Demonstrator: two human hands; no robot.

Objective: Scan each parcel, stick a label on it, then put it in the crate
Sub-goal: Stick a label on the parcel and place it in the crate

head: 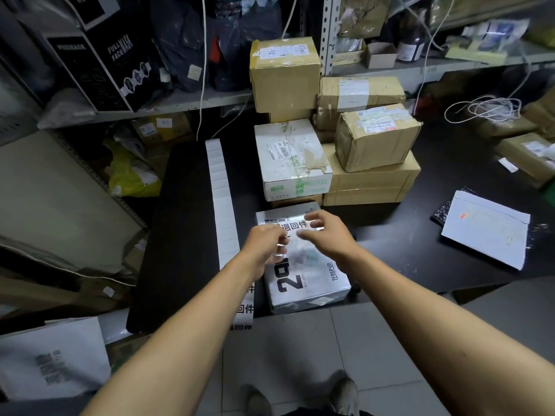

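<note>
Presently, four entries, listed left to right.

Item 1: label strip (223,205). White backing paper runs along the black worktop (186,235) from 12 o'clock toward 6 o'clock and hangs over the near edge. It lies at 9 o'clock of the parcel, just beside it.

Item 2: our left hand (265,246). Its fingers (280,238) are curled and pinch the left end of a printed label (295,226). The hand sits over the parcel's left half.

Item 3: parcel (303,271). A white box with large black print stands on the worktop near the front edge, long axis from 12 to 6 o'clock. The label hangs over its far end with its long axis across the box, 9 to 3 o'clock. We cannot tell whether the label already touches the top face.

Item 4: our right hand (326,232). Its fingers are bent and grip the label's right end. Both hands are equally near the box, so we judge the coming move to be a straight lowering and smoothing-down of the label.

Stacked cartons (372,163) stand at 12 o'clock, just behind the parcel. No crate is identifiable in view.
</note>
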